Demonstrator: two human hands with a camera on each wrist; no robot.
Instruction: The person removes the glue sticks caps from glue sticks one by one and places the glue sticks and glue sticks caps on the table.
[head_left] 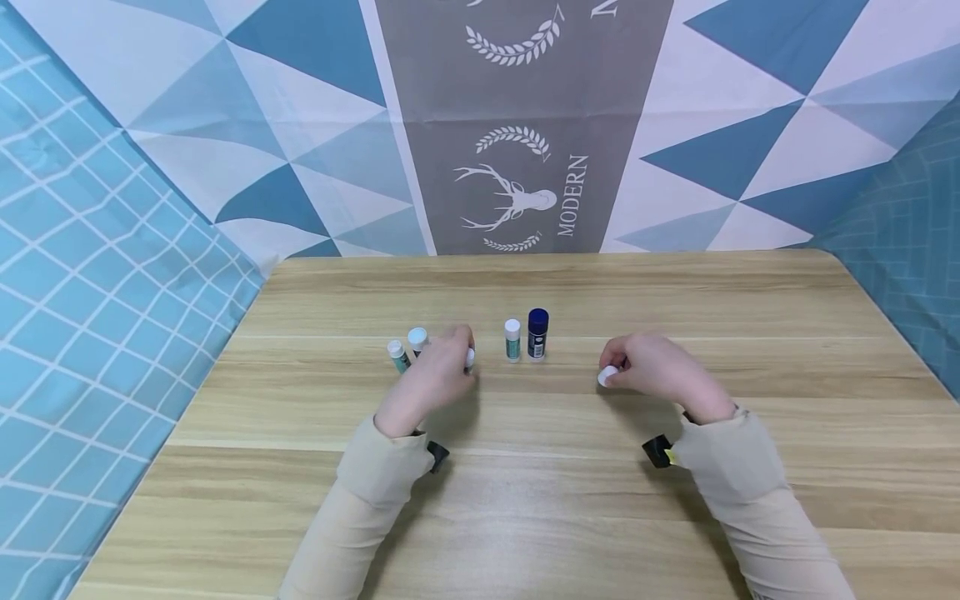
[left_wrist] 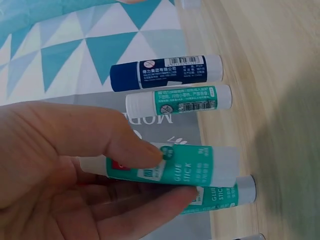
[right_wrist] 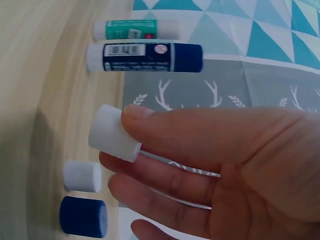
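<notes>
Low over a wood-grained table [head_left: 525, 517], the head view showed the left hand [head_left: 437, 372] and right hand [head_left: 662, 367]; left-wrist view, left pinched a white-ended green cylindrical glue stick [left_wrist: 192, 166]; right-wrist view, right pinched a smooth white cap [right_wrist: 109, 132]

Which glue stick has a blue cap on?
The rightmost standing stick in the head view: its cap is dark blue; the other sticks look whitish on top.
</notes>
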